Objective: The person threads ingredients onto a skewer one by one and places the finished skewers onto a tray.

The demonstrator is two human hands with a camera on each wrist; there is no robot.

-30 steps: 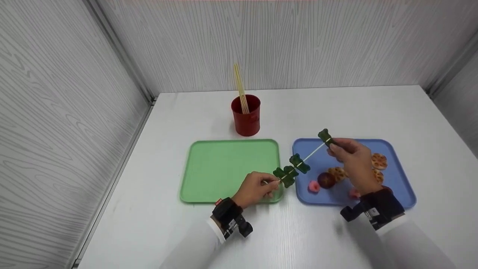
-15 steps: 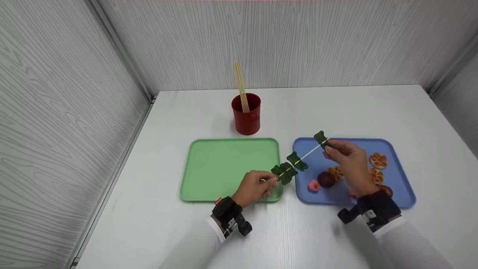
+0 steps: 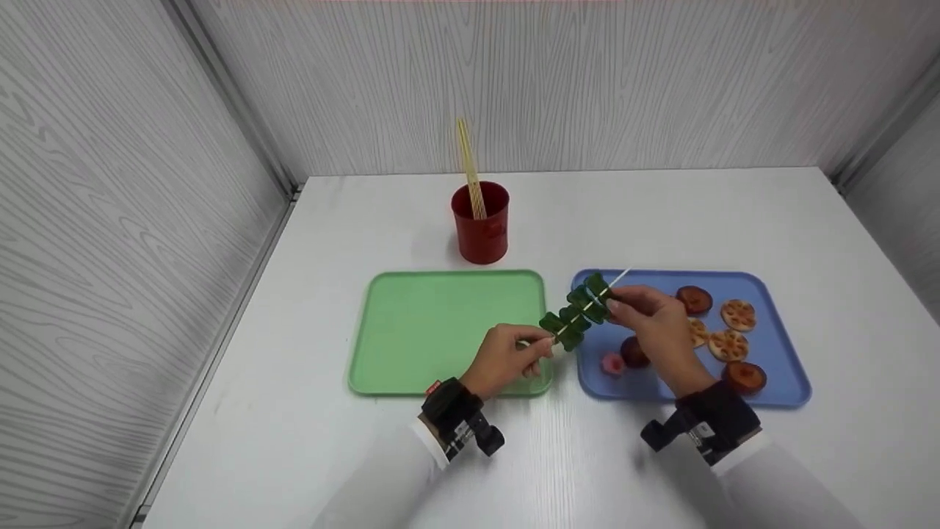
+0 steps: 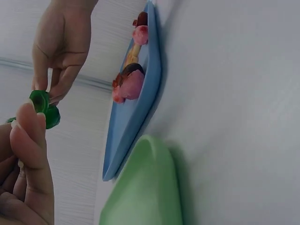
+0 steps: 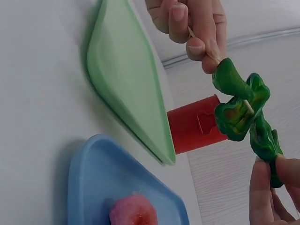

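White table (image 3: 661, 220) with faint wood grain, pale grey wood-grain walls (image 3: 514, 81) on three sides, even soft light

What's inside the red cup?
Thin wooden sticks stand in the red cup, leaning against its rim and poking out above. Their lower ends and the cup's bottom are hidden by its wall.

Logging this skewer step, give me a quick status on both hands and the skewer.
Left hand pinches the skewer at its lower end. Right hand pinches the top green pepper piece on it. Nothing in the way.
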